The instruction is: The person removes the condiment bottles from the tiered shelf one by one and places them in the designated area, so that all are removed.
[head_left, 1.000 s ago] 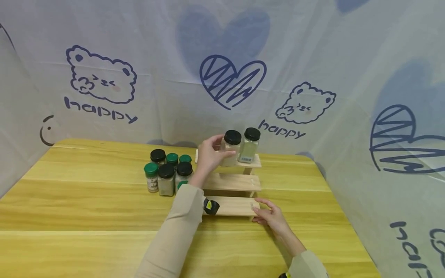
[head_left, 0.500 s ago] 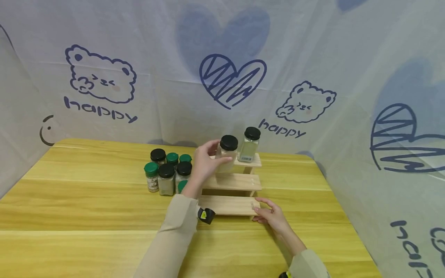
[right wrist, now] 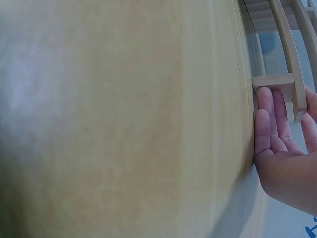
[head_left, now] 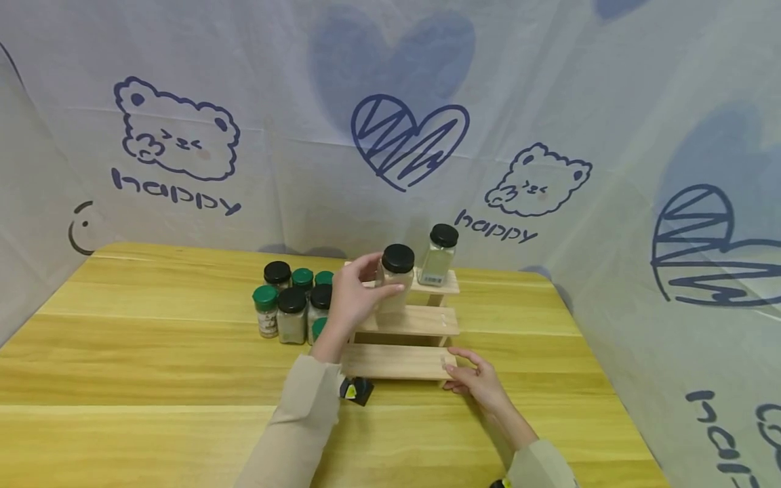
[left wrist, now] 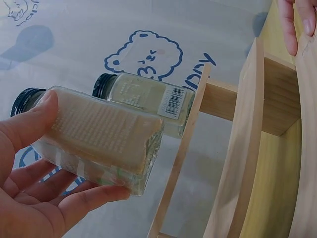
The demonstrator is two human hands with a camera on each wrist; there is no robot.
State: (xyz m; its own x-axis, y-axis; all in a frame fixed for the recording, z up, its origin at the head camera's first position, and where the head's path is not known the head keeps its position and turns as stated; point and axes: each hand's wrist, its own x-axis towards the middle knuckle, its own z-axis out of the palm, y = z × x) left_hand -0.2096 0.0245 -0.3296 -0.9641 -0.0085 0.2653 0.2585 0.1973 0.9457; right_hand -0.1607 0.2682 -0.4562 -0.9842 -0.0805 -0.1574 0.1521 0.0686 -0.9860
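Note:
My left hand (head_left: 354, 298) grips a square glass spice jar (left wrist: 99, 129) with a black lid, thumb on one side and fingers on the other. In the head view this jar overlaps the upper and middle steps of the three-step wooden rack (head_left: 396, 361). A second black-lidded jar (head_left: 438, 257), holding pale green contents, stands on the right end of the top step. At the right end of the bottom step, my right hand (head_left: 478, 385) holds the rack, its thumb on top and other fingers at the side and below.
Left of the rack several spice jars stand grouped on the wooden table (head_left: 183, 379), some with black lids and some with green lids (head_left: 265, 297). A printed white curtain (head_left: 293, 135) rises behind the table and along its right side.
My left hand has drawn its jar away from beside the second jar on the top step, leftward and slightly down toward me. My right hand stays on the rack.

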